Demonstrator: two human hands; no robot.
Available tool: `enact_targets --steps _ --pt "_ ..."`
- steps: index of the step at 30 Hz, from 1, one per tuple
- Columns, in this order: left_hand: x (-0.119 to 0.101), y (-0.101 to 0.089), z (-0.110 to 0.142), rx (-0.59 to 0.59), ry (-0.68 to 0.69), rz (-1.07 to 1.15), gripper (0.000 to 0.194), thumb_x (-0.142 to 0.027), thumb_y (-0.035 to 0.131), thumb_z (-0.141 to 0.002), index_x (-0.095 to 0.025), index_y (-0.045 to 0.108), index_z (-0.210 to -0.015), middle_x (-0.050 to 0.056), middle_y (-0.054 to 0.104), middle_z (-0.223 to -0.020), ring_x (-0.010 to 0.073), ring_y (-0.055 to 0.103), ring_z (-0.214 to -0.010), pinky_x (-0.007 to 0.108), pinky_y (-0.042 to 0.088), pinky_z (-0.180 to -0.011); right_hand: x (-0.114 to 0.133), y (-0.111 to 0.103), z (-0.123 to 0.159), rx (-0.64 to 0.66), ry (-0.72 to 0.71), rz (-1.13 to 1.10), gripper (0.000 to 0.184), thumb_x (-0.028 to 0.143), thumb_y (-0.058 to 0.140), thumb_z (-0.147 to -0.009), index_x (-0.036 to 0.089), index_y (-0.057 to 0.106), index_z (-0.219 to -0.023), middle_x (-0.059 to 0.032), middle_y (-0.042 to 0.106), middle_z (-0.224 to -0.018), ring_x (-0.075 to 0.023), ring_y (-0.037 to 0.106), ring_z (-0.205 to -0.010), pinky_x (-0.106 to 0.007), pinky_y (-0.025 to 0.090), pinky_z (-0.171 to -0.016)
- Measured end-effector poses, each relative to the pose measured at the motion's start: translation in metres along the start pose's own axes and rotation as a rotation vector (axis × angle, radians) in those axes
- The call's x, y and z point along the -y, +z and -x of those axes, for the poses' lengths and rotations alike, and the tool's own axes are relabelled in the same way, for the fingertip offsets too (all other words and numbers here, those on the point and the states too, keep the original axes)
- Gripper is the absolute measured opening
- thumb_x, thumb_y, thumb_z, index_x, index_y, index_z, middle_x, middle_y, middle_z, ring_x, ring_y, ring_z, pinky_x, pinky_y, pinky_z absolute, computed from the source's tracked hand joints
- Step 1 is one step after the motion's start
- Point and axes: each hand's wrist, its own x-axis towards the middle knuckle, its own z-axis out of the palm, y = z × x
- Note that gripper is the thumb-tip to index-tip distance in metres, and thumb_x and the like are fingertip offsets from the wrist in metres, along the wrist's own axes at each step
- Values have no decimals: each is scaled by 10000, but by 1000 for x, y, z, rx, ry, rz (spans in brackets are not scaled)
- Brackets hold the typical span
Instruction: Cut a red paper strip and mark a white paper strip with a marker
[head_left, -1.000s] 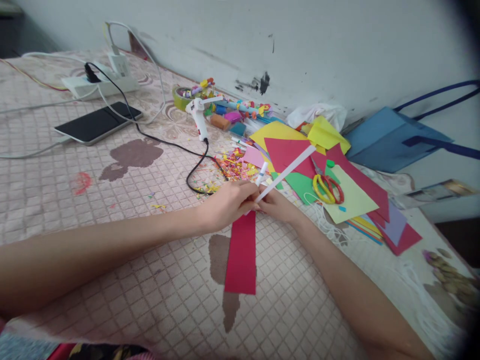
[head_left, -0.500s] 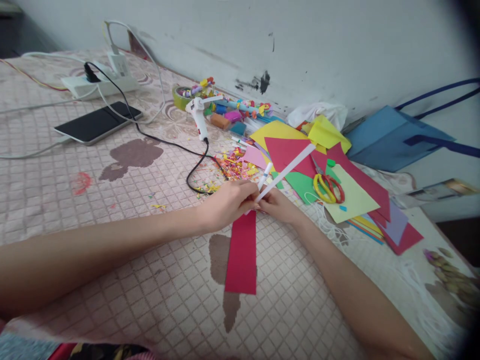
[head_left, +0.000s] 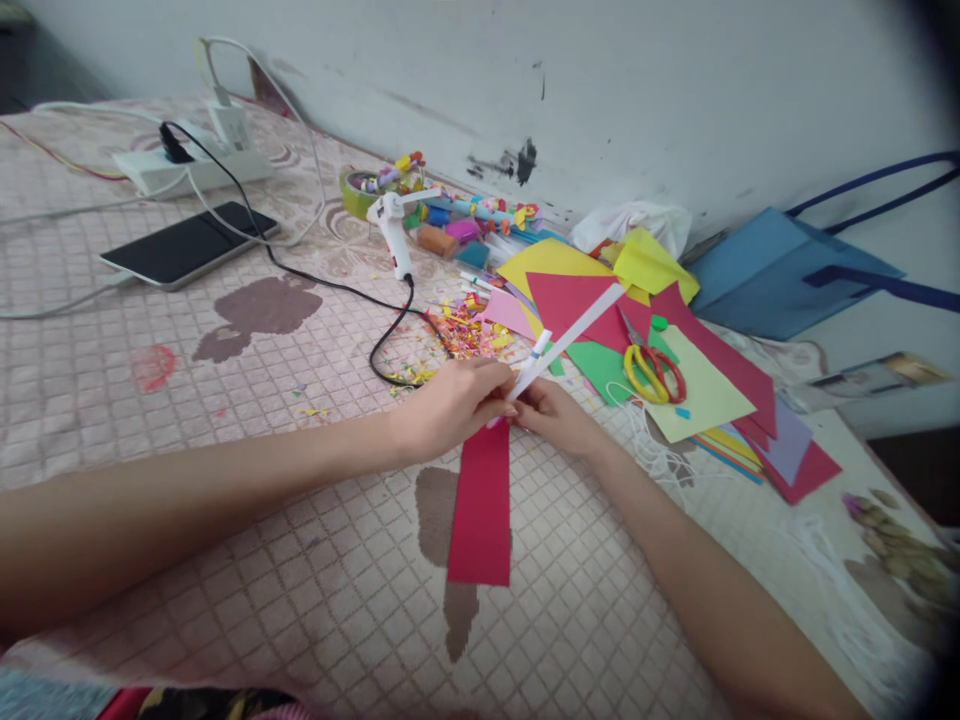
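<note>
Fingertips of my left hand pinch the lower part of a slim white strip at the center of the frame; its free length slants toward the upper right. Across from it, my right hand curls in close, fingers bent. A white marker-like stick rises between the two hands, beside the strip, but from this far off I cannot tell whether the right fingers clasp it or only rest near it.

Below them, a red paper strip lies on the quilted tablecloth, its near end in the lower middle of the frame and its far end running up under the fingertips. I judge this to be close work at that far end, best done with small finger movements and both forearms low for support. I would let the left pinch stay light, since a hard squeeze could crease the white strip, and keep the red paper flat and straight.

The black cord of the hot glue gun loops just beyond the left hand, so that wrist should avoid sweeping forward. Scissors lie right of center, and colored scraps sit just past the knuckles; I would keep them off the red paper.
</note>
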Motion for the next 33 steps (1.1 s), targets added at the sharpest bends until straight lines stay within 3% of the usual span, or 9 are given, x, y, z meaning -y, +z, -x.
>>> enact_targets --steps 4,8,10,13,18,24,33 --pt "-2 -1 0 8 -7 4 117 -98 603 -814 -134 521 -739 -24 525 -671 98 479 -611 207 344 -566 -1 5 5 -106 58 -79 172 355 568 -839 183 558 -841 23 516 -662 -90 449 -538 -204 354 -466" --pt "-2 -1 1 20 -19 10 150 -130 596 -833 -137 505 -715 -29 507 -654 97 469 -605 208 345 -570 3 14 17 -400 144 -198 162 362 546 -863 201 526 -865 65 483 -544 -64 373 -394 -183 282 -364" --pt "-1 -1 1 15 -16 8 156 -138 595 -836 -139 501 -712 -31 502 -647 96 463 -597 207 345 -567 9 22 27 -532 142 -210 131 333 552 -866 211 507 -880 58 529 -553 -72 417 -402 -183 313 -370" --pt "-1 -1 1 -1 -10 6 120 -95 579 -823 -139 513 -732 -31 510 -654 93 470 -598 200 351 -569 20 36 45 -618 138 -93 96 285 573 -857 211 512 -863 17 616 -650 -93 514 -479 -205 410 -440" --pt "-1 1 2 -23 -11 18 113 -82 582 -810 -141 519 -737 -33 524 -651 85 471 -583 193 355 -565 30 54 69 -589 122 102 134 275 522 -891 222 568 -1005 -40 657 -856 -138 603 -649 -272 499 -583" --pt "0 1 1 -28 6 8 138 -88 593 -803 -149 500 -721 -34 513 -644 90 469 -587 196 349 -561 26 55 64 -567 154 106 109 280 500 -897 207 567 -943 0 587 -706 -122 532 -570 -231 429 -496" --pt "0 0 1 -18 -7 29 152 -61 566 -799 -148 488 -703 -42 497 -637 85 454 -577 197 345 -565 24 53 50 -509 147 151 74 234 498 -877 194 560 -879 19 546 -646 -114 507 -540 -224 412 -503"
